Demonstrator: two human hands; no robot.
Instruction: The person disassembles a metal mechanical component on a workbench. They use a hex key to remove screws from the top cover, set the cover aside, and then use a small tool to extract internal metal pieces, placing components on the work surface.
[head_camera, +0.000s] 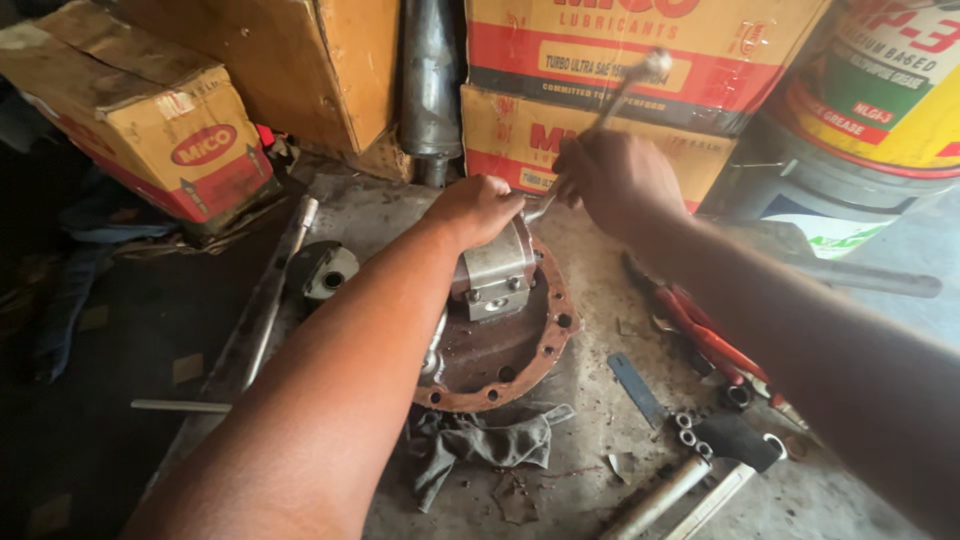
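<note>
Nearest the camera, a grey rag (480, 445) lies crumpled on the dusty bench (590, 490), just below a rusty round flange plate (505, 350) ringed with bolt holes. To the right of the rag lie a flat blue bar (637, 388), 2 pale metal rods (690, 495) and red-handled pliers (705, 335).

On the plate sits a grey cast metal housing (493, 272) with 2 bolt heads on its front face. The left hand (475, 208) is clamped over the top of this housing, pressing it down. Just beside it, the right hand (615, 180) is clenched around a slim metal tool (610, 105), probably a wrench or spanner, whose lower end meets the housing and whose upper end is blurred.

Left of the plate, a round metal part (325, 270) and a long steel bar (270, 305) rest apart from the work. Behind stand cardboard cartons (600, 80), a dark pipe (430, 85) and a grease drum (870, 110).

The tool could slip off its fastener, since the knuckles of both hands sit close together, and the housing could shift on the loose plate.
</note>
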